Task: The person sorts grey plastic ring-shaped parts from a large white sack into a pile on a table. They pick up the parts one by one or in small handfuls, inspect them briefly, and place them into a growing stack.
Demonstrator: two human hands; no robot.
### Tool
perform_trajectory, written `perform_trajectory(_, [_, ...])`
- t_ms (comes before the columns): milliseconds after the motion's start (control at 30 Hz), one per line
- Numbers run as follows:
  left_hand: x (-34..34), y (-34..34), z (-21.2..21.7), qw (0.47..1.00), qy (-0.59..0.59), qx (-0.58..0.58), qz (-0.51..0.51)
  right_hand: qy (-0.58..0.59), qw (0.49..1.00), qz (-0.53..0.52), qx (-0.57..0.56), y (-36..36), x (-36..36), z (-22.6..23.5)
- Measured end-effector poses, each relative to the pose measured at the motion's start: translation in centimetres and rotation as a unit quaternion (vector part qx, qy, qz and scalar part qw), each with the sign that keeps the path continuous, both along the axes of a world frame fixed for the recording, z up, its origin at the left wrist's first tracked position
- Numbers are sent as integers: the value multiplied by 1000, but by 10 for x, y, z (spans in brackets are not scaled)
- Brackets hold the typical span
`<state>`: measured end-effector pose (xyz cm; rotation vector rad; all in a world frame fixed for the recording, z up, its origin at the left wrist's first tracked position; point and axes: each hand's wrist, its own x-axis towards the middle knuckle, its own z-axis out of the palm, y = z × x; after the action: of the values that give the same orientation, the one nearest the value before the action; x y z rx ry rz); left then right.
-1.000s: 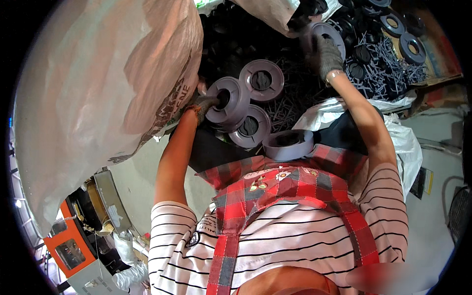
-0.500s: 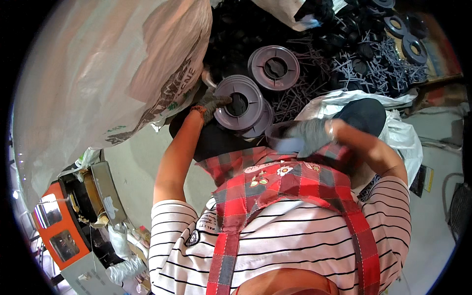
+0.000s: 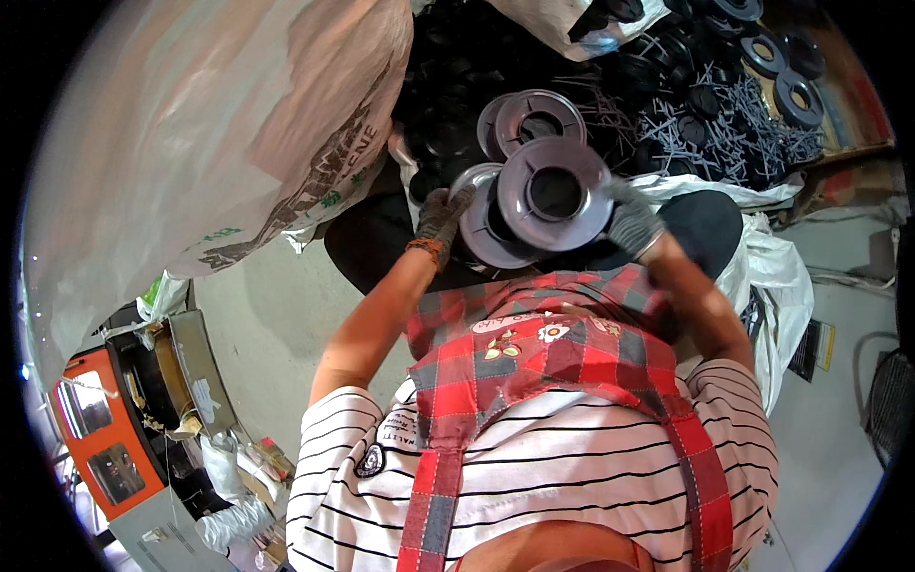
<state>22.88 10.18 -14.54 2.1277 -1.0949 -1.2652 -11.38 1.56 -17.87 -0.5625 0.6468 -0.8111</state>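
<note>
Two grey plastic spools overlap above my lap. The upper spool [image 3: 599, 195], with a wide round hole, tilts over the lower spool [image 3: 484, 236]. My right hand [image 3: 633, 221], in a grey glove and slightly blurred, grips the right rim of the upper one. In a matching glove, my left hand [image 3: 442, 219] is closed on the left rim of the lower one; its fingertips are partly hidden. Just beyond, another grey spool [image 3: 564, 112] lies on the pile, with one more flange partly showing behind it.
A heap of black round parts [image 3: 448, 57] fills the far side, with thin grey sticks [image 3: 734, 119] strewn over its right. A large white woven sack [image 3: 238, 124] bulges at the left. An orange-and-grey machine [image 3: 105, 429] stands at lower left; white sacking [image 3: 777, 286] lies at the right.
My right hand has risen from my lap, bringing a spool up over the other one. My left hand has shifted right and slightly down, to the lower spool's left rim.
</note>
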Motion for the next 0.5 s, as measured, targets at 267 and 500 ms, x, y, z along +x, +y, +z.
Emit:
perform_trajectory(267, [3,7,-52,959,-200,-53,194,-28,981,17,191,61,83,-50])
perform_trajectory(500, [-5,-8,7,950,43,171,256,-216,958,104,155,58,76,-49])
